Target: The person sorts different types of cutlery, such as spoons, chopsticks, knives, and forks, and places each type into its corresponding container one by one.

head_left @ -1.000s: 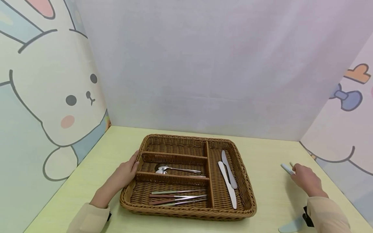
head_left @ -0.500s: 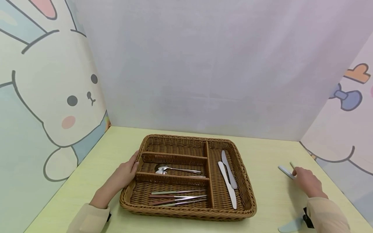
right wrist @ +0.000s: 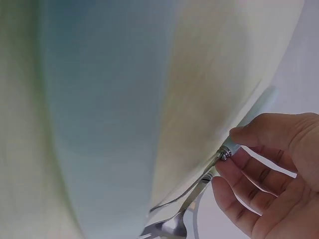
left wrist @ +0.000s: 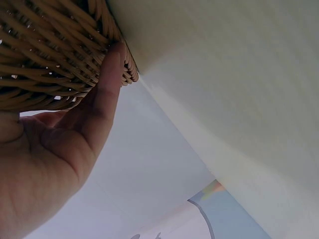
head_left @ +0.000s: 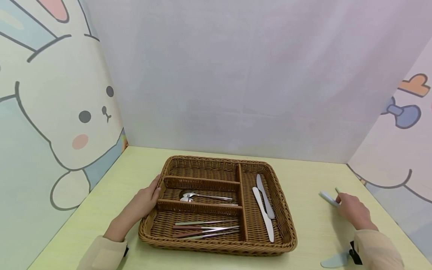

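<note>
My left hand (head_left: pixel 145 200) rests against the outer left side of a brown wicker cutlery tray (head_left: pixel 216 247); in the left wrist view its fingers lie straight along the weave. At the right of the table, my right hand (head_left: pixel 354 210) pinches a pale blue cutlery handle (right wrist: pixel 259 105) between thumb and fingers. Its metal end is seen nearly edge-on, so its kind is unclear. Close beside it lies a fork (right wrist: pixel 173 225), partly hidden by the fingers. A green handle tip (head_left: pixel 337 190) shows beyond the hand in the head view.
Two knives (head_left: pixel 264 210) lie in the tray's right compartment. Spoons (head_left: pixel 202 195) occupy the middle left one, several chopsticks (head_left: pixel 206 229) the front one. A pale blue, blade-shaped piece (head_left: pixel 335 260) lies by the right wrist. Printed walls and a curtain (head_left: pixel 236 82) enclose the table.
The pale blue handle has shifted a little left and its angle has changed in my right hand. That hand has moved slightly. My left hand and the tray stay put.
</note>
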The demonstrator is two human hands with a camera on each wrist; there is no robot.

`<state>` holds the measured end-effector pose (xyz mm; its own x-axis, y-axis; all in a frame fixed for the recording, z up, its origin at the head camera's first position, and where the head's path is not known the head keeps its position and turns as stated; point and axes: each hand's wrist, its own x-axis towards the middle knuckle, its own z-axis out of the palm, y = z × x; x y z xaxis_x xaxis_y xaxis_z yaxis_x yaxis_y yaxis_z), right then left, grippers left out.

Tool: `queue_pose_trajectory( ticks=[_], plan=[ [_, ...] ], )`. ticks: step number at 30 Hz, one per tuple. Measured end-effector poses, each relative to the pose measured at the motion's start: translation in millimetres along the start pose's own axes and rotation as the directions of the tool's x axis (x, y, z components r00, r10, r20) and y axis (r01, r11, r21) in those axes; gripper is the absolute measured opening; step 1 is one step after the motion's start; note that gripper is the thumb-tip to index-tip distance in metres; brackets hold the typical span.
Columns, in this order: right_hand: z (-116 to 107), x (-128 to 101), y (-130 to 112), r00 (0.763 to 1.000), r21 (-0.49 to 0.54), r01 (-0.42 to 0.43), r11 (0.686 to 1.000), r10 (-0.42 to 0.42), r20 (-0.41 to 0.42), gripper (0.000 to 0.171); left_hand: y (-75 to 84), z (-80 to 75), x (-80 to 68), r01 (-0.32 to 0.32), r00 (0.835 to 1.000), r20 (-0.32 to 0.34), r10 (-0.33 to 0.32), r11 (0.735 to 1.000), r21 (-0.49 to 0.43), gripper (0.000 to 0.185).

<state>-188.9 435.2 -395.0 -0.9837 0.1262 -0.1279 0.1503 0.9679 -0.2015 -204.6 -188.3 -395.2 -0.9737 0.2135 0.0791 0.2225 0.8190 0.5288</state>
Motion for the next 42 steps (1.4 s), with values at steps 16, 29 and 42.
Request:
queue_pose_trajectory(
  ticks=[16, 29, 42],
  plan=[
    [-5, -2, -24, 0.976, 0.012, 0.123, 0.992, -0.119, -0.185, 0.023, -2.2, 1.1, 0.4, -0.002, 1.000, 0.003, 0.002, 1.000, -0.007, 0.052],
    [-9, -1, -52, 0.942, 0.018, 0.202, 0.979, -0.190, -0.277, 0.022, -1.4, 0.6, 0.3, -0.016, 1.000, -0.003, 0.016, 1.000, 0.012, 0.053],
    [-17, 0, -97, 0.872, -0.027, 0.336, 0.942, -0.321, -0.370, 0.018, -3.8, 2.2, 1.3, -0.006, 1.000, 0.002, 0.006, 1.000, 0.006, 0.053]
  ],
)
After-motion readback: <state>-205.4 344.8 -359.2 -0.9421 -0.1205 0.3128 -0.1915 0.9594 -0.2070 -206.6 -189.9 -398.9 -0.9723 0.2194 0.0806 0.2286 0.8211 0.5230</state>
